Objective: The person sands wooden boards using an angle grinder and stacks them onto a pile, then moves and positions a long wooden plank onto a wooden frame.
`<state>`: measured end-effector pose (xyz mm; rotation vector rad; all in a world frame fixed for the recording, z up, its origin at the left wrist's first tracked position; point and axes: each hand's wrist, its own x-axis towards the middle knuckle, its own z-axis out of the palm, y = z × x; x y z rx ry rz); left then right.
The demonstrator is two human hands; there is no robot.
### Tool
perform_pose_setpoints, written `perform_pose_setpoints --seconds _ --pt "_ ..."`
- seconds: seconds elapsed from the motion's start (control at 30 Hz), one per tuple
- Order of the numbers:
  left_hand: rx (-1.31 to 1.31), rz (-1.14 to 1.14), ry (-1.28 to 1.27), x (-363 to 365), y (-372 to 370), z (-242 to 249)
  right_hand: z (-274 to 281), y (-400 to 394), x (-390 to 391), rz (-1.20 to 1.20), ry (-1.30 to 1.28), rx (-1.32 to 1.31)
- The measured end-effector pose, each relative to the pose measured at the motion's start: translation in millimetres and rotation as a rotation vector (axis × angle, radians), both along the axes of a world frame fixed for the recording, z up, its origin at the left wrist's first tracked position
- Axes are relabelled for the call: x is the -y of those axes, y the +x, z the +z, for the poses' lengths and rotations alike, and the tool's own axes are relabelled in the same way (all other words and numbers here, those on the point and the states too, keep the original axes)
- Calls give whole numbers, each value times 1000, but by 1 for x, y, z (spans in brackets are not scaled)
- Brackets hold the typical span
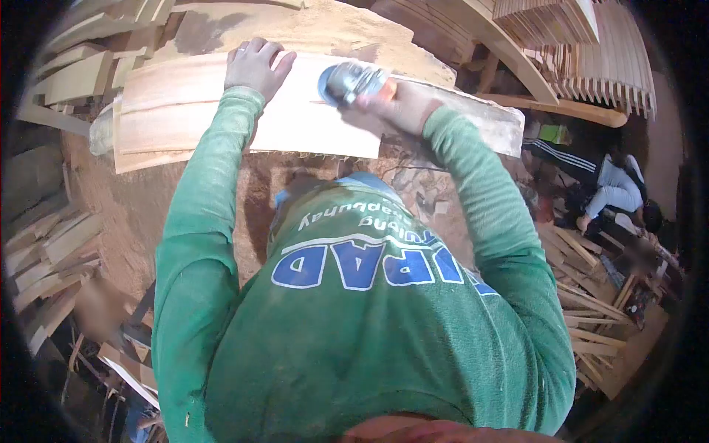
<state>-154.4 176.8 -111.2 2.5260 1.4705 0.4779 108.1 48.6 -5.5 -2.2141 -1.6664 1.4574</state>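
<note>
A pale wooden board [317, 125] lies across a rough slab in front of me. My left hand [257, 68] rests on the board near its far edge, fingers stretched out and thumb apart, a ring on one finger. My right hand [405, 107] is closed around an angle grinder [356, 83] with a silver head, an orange body and a blue disc rim. The grinder is over the right half of the board, blurred by motion. The disc's underside is hidden.
The thick rough slab [491, 122] extends past the board's right end. Cut wood pieces [81, 74] are piled at the left. Slatted wooden panels [605, 63] stand at the upper right. Another person [617, 188] is low down at the right, near scattered wood strips [591, 317].
</note>
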Motion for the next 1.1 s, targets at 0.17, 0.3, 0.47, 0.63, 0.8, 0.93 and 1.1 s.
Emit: perform_pose_setpoints --seconds 0.17,0.3,0.47,0.63,0.8,0.93,1.1 --pt "-13 -9 -6 0 -1 4 10 45 5 -159 -9 10" --pt "-4 -1 -14 1 1 7 14 28 57 -218 18 -259" --pt "-44 -7 -60 1 4 7 9 -2 71 56 117 -158" --pt "-142 -86 -79 5 10 20 10 28 26 -167 32 -64" --pt "-234 -260 -271 11 46 45 14 102 35 -457 80 -65" --pt "-316 -430 -292 23 97 60 -16 130 99 -711 299 -132" --pt "-425 -582 -479 15 157 38 -12 128 162 -881 292 -146"
